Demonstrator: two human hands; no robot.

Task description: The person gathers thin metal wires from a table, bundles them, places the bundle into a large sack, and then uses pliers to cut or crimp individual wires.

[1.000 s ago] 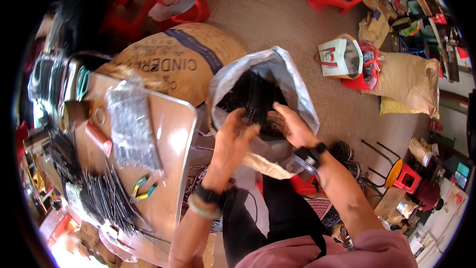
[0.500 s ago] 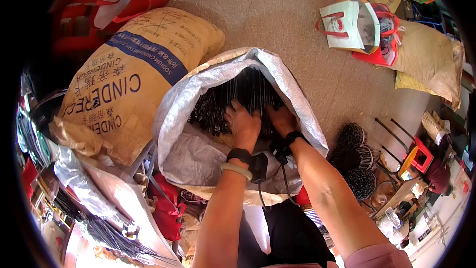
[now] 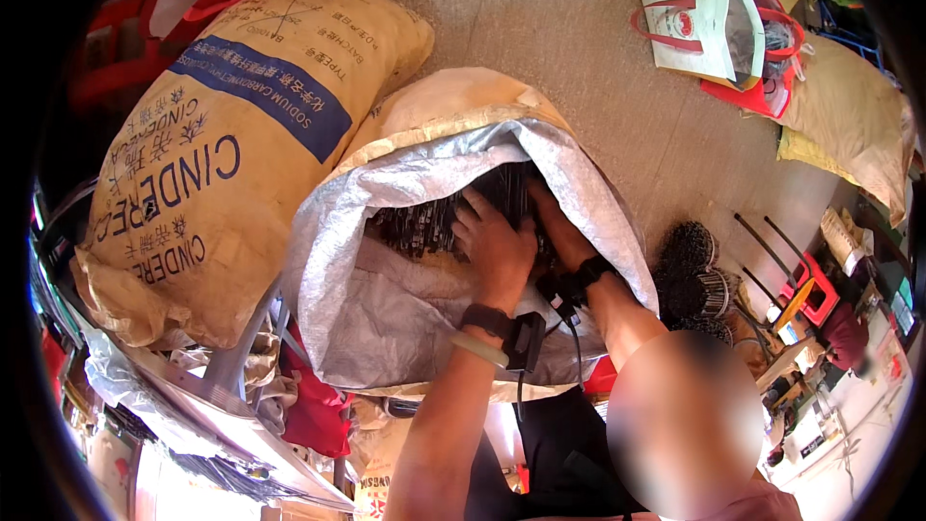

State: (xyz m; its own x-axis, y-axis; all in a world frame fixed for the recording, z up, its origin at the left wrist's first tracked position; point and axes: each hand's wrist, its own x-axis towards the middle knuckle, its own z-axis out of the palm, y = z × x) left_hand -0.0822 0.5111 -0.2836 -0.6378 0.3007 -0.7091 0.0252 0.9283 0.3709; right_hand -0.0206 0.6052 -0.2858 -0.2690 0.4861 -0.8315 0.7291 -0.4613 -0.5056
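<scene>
A large paper sack [image 3: 453, 101] with a silvery woven lining [image 3: 371, 323] lies with its mouth toward me. Inside is a mass of thin, shiny black strands [image 3: 424, 227] whose exact kind I cannot make out. My left hand [image 3: 500, 249] reaches into the mouth and rests against the strands, fingers spread and thumb apart. Deeper in on the right side is my right hand [image 3: 552, 212], its fingers hidden by the lining and the dark contents. Both wrists wear black straps with small devices and cables; a pale bangle [image 3: 479, 348] circles the left one.
A full tan sack [image 3: 260, 125] with a blue band leans at the left. Dark bristly bundles [image 3: 690, 285] stand to the right, near a red stool [image 3: 815, 294]. Paper bags [image 3: 699, 29] and another tan sack [image 3: 849, 116] sit at the far right. A white-topped surface [image 3: 227, 425] lies lower left.
Both hands have shifted right, and the right hand has gone deeper into the sack. The sack's upper rim has folded lower, showing more of its outside. The view has shifted slightly.
</scene>
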